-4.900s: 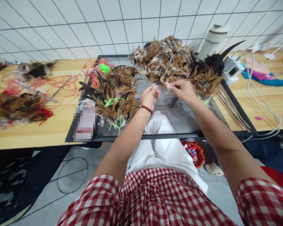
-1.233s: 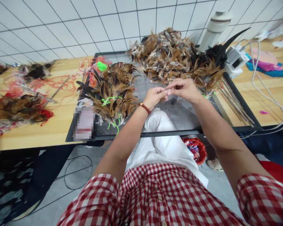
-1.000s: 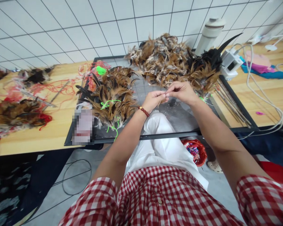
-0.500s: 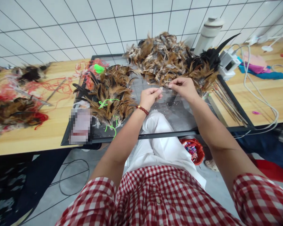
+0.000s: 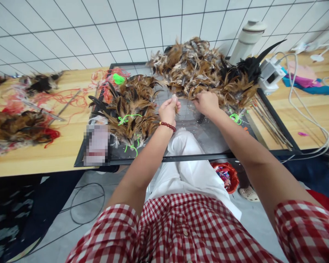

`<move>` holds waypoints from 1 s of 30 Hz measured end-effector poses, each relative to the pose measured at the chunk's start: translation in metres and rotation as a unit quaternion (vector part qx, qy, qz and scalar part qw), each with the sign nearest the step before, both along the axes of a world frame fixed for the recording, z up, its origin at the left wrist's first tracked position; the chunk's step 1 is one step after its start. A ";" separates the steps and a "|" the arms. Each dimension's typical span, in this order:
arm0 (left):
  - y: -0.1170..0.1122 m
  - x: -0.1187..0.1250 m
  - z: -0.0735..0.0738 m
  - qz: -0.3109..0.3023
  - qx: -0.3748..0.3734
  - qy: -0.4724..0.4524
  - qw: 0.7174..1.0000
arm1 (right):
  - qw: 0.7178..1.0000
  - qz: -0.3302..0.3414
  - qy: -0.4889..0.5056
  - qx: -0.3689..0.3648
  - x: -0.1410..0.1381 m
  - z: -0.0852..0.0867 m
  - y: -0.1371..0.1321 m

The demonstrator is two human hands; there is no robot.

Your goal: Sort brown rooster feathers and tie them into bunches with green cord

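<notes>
Feathers (image 5: 192,69), brown with pale roots, lay heaped across the far side of a black-framed tray (image 5: 211,137) on the wooden table (image 5: 68,146). The right hand (image 5: 207,103) was at their near edge, its fingers bent down among the tips; whether it had hold of any could not be told. Left of it, the left hand (image 5: 168,109) was closed, thumb pressed down on a small tuft (image 5: 175,98) whose pale end stuck up.

A bundle (image 5: 135,104) tied with green string (image 5: 128,118) covered the tray's left part, just beside the left wrist and its beaded bracelet (image 5: 167,126), and hemmed that hand in. Black plumes (image 5: 248,69) bounded the heap on the right, one long quill slanting up, and a pale bottle (image 5: 247,42) stood just beyond, by the tiled wall (image 5: 170,27). On the near side of the right hand lay a small dark object (image 5: 200,118), too hidden to name. A coil of green cord (image 5: 235,118) showed beyond the right forearm, which crossed over the tray's near right part; thin sticks (image 5: 272,126) lay along the right edge, and a white adapter (image 5: 270,75) with a looping cable (image 5: 304,113) stood farther off.

At the near left corner sat a blurred-out item (image 5: 97,144). Farther left on the table were a second feather heap (image 5: 19,128), tangled red string (image 5: 45,98) and thin rods (image 5: 68,103). On the floor, to the right, a red basket (image 5: 235,180) held coloured scraps (image 5: 225,178).
</notes>
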State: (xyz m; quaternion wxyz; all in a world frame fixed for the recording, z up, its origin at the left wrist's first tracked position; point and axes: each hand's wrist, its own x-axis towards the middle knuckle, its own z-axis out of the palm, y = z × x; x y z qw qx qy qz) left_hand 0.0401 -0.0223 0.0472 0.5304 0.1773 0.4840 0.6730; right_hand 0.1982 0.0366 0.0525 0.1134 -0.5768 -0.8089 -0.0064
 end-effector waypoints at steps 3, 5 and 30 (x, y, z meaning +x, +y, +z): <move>0.000 0.001 0.001 0.005 -0.007 -0.002 1.000 | 0.995 0.012 0.097 -0.033 0.004 0.000 0.011; -0.001 0.001 0.002 0.010 -0.011 -0.008 1.000 | 0.977 0.025 0.203 -0.054 0.011 0.003 0.015; -0.003 0.006 0.005 0.014 -0.021 0.020 0.999 | 0.974 0.187 0.119 -0.045 0.047 0.014 -0.010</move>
